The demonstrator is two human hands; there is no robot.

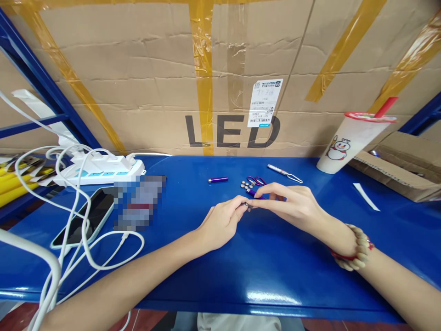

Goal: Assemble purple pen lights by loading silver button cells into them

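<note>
My left hand [222,222] is closed, its thumb and forefinger pinching a small dark metal piece [246,205] too small to name. From the right, my right hand [292,202] meets it with its fingertips at the same piece, the other fingers bent. Just beyond the fingers lies a purple metal tube [254,193], partly hidden by my right hand. Several silver button cells [245,185] sit beside a purple clip [255,180]. Another purple tube [218,180] lies to the left, and a silver pen-like tube with a strap [283,173] lies farther back.
The blue shelf [193,285] ends at a large taped carton [155,92]. At left are a power strip [103,172], white cables [90,248] and a phone [86,218] next to a blurred-out patch. A lidded drink cup [349,142], paper strip [365,196] and open box [389,172] stand right.
</note>
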